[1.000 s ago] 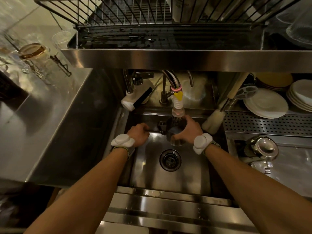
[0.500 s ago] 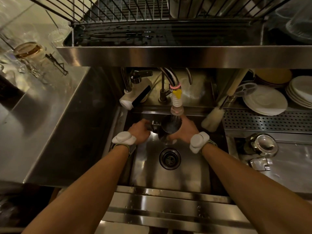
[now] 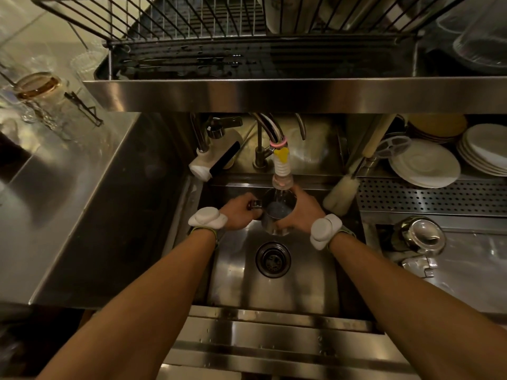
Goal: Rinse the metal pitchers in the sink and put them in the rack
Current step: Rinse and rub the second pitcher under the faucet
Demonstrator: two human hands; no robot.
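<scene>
While water appears to run from the tap nozzle point(image 3: 282, 171) into its open mouth, the metal pitcher point(image 3: 277, 215) is held upright near the back edge of the sink point(image 3: 274, 294), above the basin floor and just behind the drain point(image 3: 273, 259). The left hand point(image 3: 238, 213) has its fingers curled round the handle on the pitcher's left side. The right hand point(image 3: 301, 216) wraps the body from the right, with the thumb low on the near wall.

Thin steel like this is stiff and will not dent under an ordinary squeeze. It is probably light when empty but noticeably heavier as it fills. The polished wall is likely slick when wet, so the handle is the surer place to hold it, with the other hand steadying the body or the base while it is swirled and tipped out. The rack point(image 3: 192, 26) sits on the shelf above the back of the sink, so the pitcher should be emptied before it is lifted up there.
</scene>
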